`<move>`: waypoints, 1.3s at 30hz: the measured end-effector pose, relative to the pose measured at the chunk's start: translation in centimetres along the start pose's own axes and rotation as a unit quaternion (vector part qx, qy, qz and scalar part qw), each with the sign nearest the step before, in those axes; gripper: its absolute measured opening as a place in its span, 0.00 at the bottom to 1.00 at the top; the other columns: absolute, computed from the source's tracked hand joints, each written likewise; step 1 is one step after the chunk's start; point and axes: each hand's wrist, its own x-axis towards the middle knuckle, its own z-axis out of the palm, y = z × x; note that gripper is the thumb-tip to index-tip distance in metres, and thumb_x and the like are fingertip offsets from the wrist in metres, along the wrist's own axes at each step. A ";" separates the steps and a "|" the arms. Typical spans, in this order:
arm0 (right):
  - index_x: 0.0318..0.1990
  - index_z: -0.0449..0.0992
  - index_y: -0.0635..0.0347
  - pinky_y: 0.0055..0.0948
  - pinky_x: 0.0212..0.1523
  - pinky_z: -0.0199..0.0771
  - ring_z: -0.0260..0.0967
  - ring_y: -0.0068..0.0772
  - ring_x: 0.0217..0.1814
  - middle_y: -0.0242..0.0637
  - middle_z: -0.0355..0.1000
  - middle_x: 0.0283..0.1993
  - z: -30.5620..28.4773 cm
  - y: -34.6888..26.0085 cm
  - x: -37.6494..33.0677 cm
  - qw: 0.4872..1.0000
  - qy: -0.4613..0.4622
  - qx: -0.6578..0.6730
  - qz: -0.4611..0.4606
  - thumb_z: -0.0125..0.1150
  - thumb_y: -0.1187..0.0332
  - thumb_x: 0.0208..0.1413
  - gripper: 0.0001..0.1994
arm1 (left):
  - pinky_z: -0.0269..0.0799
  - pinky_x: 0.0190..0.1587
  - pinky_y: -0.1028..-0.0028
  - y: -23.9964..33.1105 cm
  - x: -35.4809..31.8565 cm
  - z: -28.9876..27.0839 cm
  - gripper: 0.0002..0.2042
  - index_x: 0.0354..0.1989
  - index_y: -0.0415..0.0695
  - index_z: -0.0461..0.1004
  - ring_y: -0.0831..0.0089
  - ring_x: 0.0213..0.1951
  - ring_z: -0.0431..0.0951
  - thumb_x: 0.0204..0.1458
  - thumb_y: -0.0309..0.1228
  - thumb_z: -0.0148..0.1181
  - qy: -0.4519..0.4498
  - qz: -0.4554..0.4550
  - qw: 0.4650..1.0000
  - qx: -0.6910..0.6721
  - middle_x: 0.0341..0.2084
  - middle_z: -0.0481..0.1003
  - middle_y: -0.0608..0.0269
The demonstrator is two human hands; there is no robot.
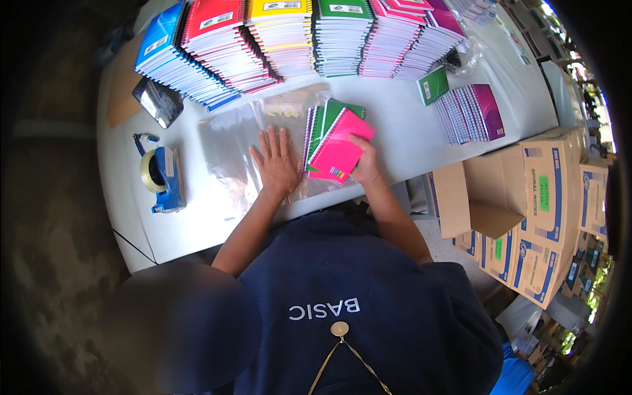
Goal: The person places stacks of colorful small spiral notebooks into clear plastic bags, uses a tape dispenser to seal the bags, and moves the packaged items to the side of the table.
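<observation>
My left hand [276, 161] lies flat, fingers spread, on a pile of clear plastic bags [230, 141] on the white table [197, 224]. My right hand [365, 161] grips the right edge of a small stack of spiral notebooks [336, 153], pink on top and green ones [339, 108] beneath. The stack lies on the plastic just right of my left hand.
Tall piles of blue [172, 62], red [224, 43], yellow [283, 36], green [341, 36] and pink [401, 33] notebooks line the table's far side. A tape dispenser [161, 178] and a phone [158, 101] sit left. More notebooks [471, 112] lie right; cardboard boxes [533, 217] stand beside the table.
</observation>
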 end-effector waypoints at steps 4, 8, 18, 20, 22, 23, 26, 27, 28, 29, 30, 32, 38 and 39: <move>0.47 0.71 0.63 0.34 0.47 0.73 0.73 0.34 0.44 0.40 0.74 0.42 3.8 -3.4 -0.9 0.995 -0.016 -0.084 -0.054 0.54 0.67 0.54 0.14 | 0.33 0.66 0.48 -1.0 -0.1 0.2 0.36 0.67 0.42 0.46 0.51 0.69 0.38 0.56 0.51 0.45 0.010 -0.017 0.998 -0.058 0.67 0.42 0.47; 0.46 0.71 0.64 0.28 0.44 0.72 0.72 0.25 0.42 0.37 0.73 0.42 7.0 -3.8 -2.5 0.941 -0.050 -0.304 -0.139 0.62 0.72 0.48 0.17 | 0.51 0.63 0.66 -1.0 0.0 -5.4 0.38 0.66 0.41 0.47 0.56 0.63 0.56 0.52 0.44 0.57 0.061 0.020 0.765 -0.641 0.62 0.55 0.48; 0.50 0.63 0.60 0.29 0.55 0.64 0.64 0.28 0.52 0.34 0.66 0.45 7.3 3.1 0.3 0.894 -0.115 -0.372 -0.224 0.76 0.68 0.36 0.33 | 0.65 0.52 0.74 -2.0 -0.5 -4.1 0.31 0.55 0.42 0.56 0.71 0.47 0.70 0.37 0.15 0.54 0.004 -0.004 0.669 -0.743 0.44 0.66 0.61; 0.49 0.64 0.60 0.29 0.54 0.64 0.64 0.27 0.51 0.34 0.66 0.45 7.2 3.9 0.7 0.870 -0.115 -0.417 -0.237 0.76 0.68 0.36 0.32 | 0.65 0.52 0.74 -1.4 -0.4 -3.3 0.31 0.55 0.42 0.56 0.71 0.47 0.70 0.37 0.15 0.55 0.022 -0.002 0.685 -0.728 0.43 0.67 0.62; 0.45 0.67 0.59 0.28 0.51 0.65 0.65 0.25 0.48 0.34 0.67 0.43 7.6 4.0 0.5 0.856 -0.114 -0.434 -0.255 0.77 0.67 0.35 0.29 | 0.65 0.51 0.74 -1.2 -0.3 -3.3 0.29 0.54 0.42 0.57 0.72 0.47 0.70 0.39 0.16 0.57 0.097 0.021 0.712 -0.695 0.42 0.69 0.62; 0.45 0.67 0.59 0.28 0.51 0.65 0.65 0.26 0.49 0.35 0.67 0.44 7.0 4.0 0.6 0.859 -0.135 -0.433 -0.236 0.77 0.68 0.35 0.28 | 0.66 0.51 0.74 -0.4 -0.6 -4.9 0.28 0.53 0.42 0.58 0.73 0.47 0.70 0.39 0.17 0.58 0.100 0.004 0.659 -0.745 0.41 0.69 0.62; 0.43 0.69 0.59 0.31 0.50 0.66 0.65 0.30 0.51 0.38 0.68 0.46 5.2 4.2 1.2 0.831 -0.202 -0.452 -0.256 0.78 0.68 0.32 0.28 | 0.67 0.49 0.74 -2.0 -0.6 -3.1 0.26 0.51 0.42 0.60 0.74 0.46 0.71 0.41 0.19 0.62 -0.042 0.037 0.688 -0.723 0.41 0.69 0.63; 0.42 0.70 0.58 0.30 0.49 0.66 0.66 0.31 0.49 0.38 0.69 0.45 5.2 4.3 1.2 0.806 -0.181 -0.488 -0.282 0.79 0.67 0.32 0.28 | 0.67 0.49 0.74 -2.3 -0.8 -2.5 0.26 0.51 0.41 0.60 0.74 0.46 0.71 0.42 0.20 0.62 -0.053 0.033 0.709 -0.702 0.41 0.70 0.63; 0.41 0.70 0.58 0.30 0.49 0.67 0.67 0.32 0.48 0.37 0.69 0.43 5.1 4.3 1.1 0.780 -0.160 -0.522 -0.307 0.79 0.66 0.31 0.27 | 0.67 0.49 0.74 -2.6 -1.1 -1.9 0.25 0.51 0.41 0.61 0.74 0.46 0.71 0.43 0.20 0.63 -0.065 0.029 0.730 -0.680 0.41 0.70 0.63; 0.40 0.71 0.57 0.29 0.49 0.67 0.68 0.33 0.47 0.37 0.70 0.42 5.0 4.4 1.3 0.750 -0.138 -0.554 -0.334 0.80 0.65 0.30 0.27 | 0.67 0.49 0.74 -2.9 -1.3 -1.5 0.25 0.51 0.41 0.61 0.74 0.46 0.71 0.44 0.21 0.63 -0.075 0.028 0.750 -0.656 0.41 0.70 0.62; 0.47 0.71 0.58 0.30 0.52 0.67 0.69 0.33 0.50 0.38 0.71 0.46 5.3 4.7 1.4 0.798 -0.142 -0.493 -0.316 0.80 0.65 0.30 0.31 | 0.67 0.50 0.74 -3.3 -1.3 -1.0 0.23 0.52 0.40 0.62 0.73 0.46 0.71 0.46 0.22 0.62 -0.071 0.022 0.764 -0.641 0.40 0.71 0.62; 0.51 0.70 0.60 0.30 0.54 0.65 0.67 0.31 0.52 0.38 0.70 0.50 5.6 4.2 0.8 0.824 -0.128 -0.505 -0.223 0.78 0.66 0.32 0.34 | 0.67 0.49 0.74 -4.2 -1.0 -1.1 0.23 0.53 0.38 0.62 0.73 0.45 0.72 0.45 0.20 0.57 -0.082 0.056 0.785 -0.611 0.41 0.71 0.60; 0.54 0.64 0.63 0.30 0.50 0.71 0.69 0.27 0.49 0.38 0.70 0.48 11.6 -2.2 -0.5 0.957 -0.113 -0.241 -0.115 0.66 0.70 0.48 0.26 | 0.62 0.54 0.60 -0.7 3.2 -14.7 0.33 0.62 0.38 0.52 0.53 0.53 0.68 0.46 0.26 0.58 0.092 0.131 0.901 -0.403 0.51 0.66 0.42; 0.54 0.63 0.62 0.30 0.48 0.72 0.69 0.28 0.49 0.38 0.70 0.47 12.0 -3.7 -0.1 0.972 -0.095 -0.193 -0.095 0.64 0.71 0.49 0.25 | 0.60 0.56 0.60 0.4 5.3 -16.4 0.34 0.63 0.39 0.52 0.51 0.56 0.65 0.47 0.29 0.60 0.230 0.170 0.911 -0.297 0.53 0.64 0.41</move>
